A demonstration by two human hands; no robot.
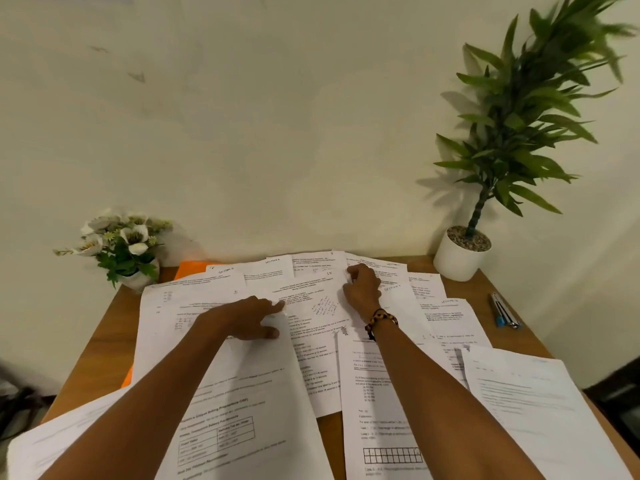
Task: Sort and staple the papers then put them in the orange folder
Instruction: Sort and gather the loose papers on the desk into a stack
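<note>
The loose white printed paper sheets (pixel 311 327) lay fanned and overlapping across most of the brown wooden surface (pixel 100 327), and that overlap was the chief risk. The left hand (pixel 247 318) rested palm-down on a sheet near the middle, fingers spread and forefinger stretched forward. The right hand (pixel 362 289), with a beaded brown-and-yellow bracelet (pixel 381 318) at the wrist, was curled over the top edge of the central sheet; whether it pinched that edge or only pressed on it could not be told. Thin, smooth paper slides readily on paper, so drawing one page out would likely have dragged its neighbours along and scrambled whatever order was emerging.

Sheets at the near left and near right edges appeared to overhang the surface; a brush from a forearm could have tipped them to the floor. Several pages carried small handwritten section labels at the top, too small to read, and a misread label would have put a page in the wrong set.

The flat orange folder (pixel 194 268) lay almost wholly buried beneath the sheets, only a far-left corner and a sliver at the left edge showing; pulling it free would probably have disturbed everything on top. No stapler was visible.

Two slim pens, one blue-capped, (pixel 504 311) lay well apart at the right. A white round pot with a tall green leafy plant (pixel 462 258) stood at the far right corner just beside the outermost sheets. A small pot of white artificial flowers (pixel 121 247) stood at the far left.
</note>
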